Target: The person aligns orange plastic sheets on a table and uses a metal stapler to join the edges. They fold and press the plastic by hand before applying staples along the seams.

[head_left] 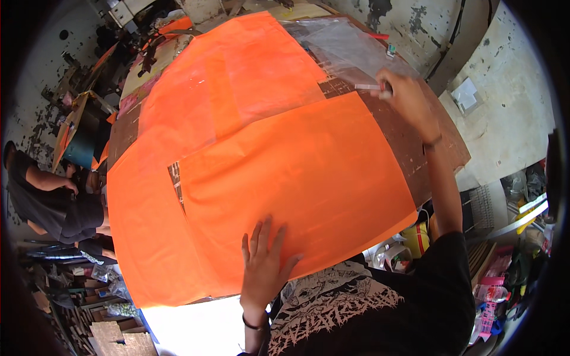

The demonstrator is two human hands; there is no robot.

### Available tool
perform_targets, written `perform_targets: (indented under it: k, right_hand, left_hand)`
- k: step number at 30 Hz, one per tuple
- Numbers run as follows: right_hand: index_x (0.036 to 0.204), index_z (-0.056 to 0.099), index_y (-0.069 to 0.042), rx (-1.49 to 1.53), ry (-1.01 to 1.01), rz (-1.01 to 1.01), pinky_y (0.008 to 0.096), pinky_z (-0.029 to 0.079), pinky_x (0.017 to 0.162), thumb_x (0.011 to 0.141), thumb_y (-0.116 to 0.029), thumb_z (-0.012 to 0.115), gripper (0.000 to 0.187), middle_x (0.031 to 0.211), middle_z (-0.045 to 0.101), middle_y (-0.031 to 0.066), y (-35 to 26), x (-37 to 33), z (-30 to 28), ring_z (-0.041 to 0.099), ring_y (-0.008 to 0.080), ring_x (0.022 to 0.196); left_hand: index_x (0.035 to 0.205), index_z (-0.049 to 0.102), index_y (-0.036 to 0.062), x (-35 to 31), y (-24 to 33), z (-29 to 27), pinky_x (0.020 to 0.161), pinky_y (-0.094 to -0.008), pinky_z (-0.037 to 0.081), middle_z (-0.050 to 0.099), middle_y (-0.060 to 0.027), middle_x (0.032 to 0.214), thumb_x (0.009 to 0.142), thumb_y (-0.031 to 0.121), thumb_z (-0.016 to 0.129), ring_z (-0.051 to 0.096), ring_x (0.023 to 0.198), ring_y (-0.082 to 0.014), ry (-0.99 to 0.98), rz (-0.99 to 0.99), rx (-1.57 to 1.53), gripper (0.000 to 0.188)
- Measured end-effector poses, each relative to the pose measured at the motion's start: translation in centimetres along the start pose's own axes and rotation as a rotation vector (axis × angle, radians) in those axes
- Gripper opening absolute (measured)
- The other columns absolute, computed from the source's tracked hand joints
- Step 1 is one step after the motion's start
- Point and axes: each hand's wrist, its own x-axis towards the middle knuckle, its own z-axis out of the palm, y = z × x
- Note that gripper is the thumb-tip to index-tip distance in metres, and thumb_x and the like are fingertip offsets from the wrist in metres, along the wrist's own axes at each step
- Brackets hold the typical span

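Pressing flat on the near orange sheet (297, 172), the left hand (264, 267) lies palm down with fingers spread wide and gripping nothing; the open palm looks meant to pin the thin paper so it does not slide on the board. That sheet is the largest piece in view, lying square in front of the person and reaching from the near table edge up to the middle of the work surface. Right hand (404, 98) is stretched out to the sheet's far right corner, fingers curled and pinched on a small pale strip (369, 87), possibly tape or a slim tool, too small to tell; the pinch sits right where the orange edge meets a clear plastic sheet (350, 50) that lies beyond it. More orange paper (237, 71) lies overlapped further back and another piece (142, 237) runs down the left side, with a narrow gap between it and the near sheet where the brown board (409, 148) shows through. The same board is bare along the right side under the outstretched forearm. The overlaps suggest the pieces are laid edge over edge to cover the board as one skin. Off to the left, another person (53, 202) in dark clothes crouches low beside the table, well apart from the hands. Cluttered goods (504, 267) crowd the floor at right, details unclear.
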Motion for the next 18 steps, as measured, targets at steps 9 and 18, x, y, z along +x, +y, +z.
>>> perform_targets:
  k: [9,18]
  right_hand:
    - [0.079,0.057,-0.008,0.193,0.021,0.141,0.0316,0.046,0.052,0.067,-0.005,0.075,0.022,0.071,0.061,0.0049,-11.8,-20.7,-1.7,0.06,0.0211,0.06]
    - [0.094,0.061,-0.006,0.416,0.372,0.556,0.0253,0.043,0.054,0.07,-0.005,0.078,0.03,0.079,0.064,0.0054,-12.1,-27.7,0.7,0.055,0.0114,0.063]
  left_hand:
    - [0.136,0.041,0.0035,9.8,1.6,-3.6,0.11,-0.044,0.029,0.038,-0.0192,0.143,0.091,0.027,0.056,0.035,0.131,-0.0381,-0.052,0.404,-0.076,0.053]
    - [0.146,0.03,0.0129,19.3,0.2,5.1,0.115,-0.0508,0.007,0.019,-0.0196,0.153,0.084,0.065,0.049,0.012,0.142,-0.0361,0.018,0.531,0.2,0.083]
